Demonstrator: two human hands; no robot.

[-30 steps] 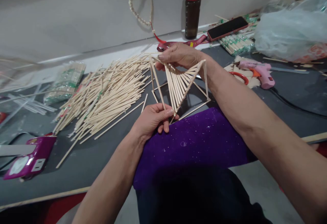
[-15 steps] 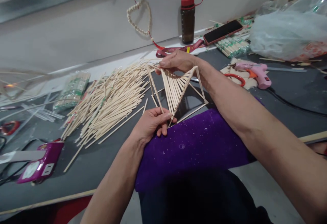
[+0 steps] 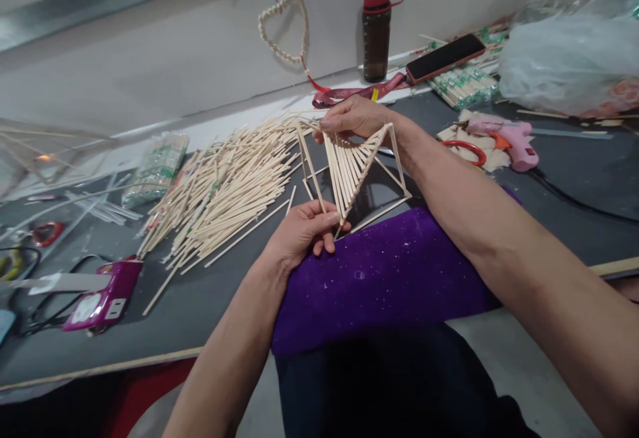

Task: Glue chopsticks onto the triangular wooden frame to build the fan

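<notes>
One stick frame (image 3: pixel 340 175), pinched by left hand (image 3: pixel 310 226) and right hand (image 3: pixel 358 116) | grey tabletop (image 3: pixel 190 315), loose sticks (image 3: pixel 237 195) | pale wall (image 3: pixel 150 72)

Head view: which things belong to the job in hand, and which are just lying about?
Seemingly part of the job:
stick frame, held by left hand and right hand
loose sticks
pink glue gun, probably, though unheld

Apparently just lying or standing about:
bottle
phone
lanyard
</notes>
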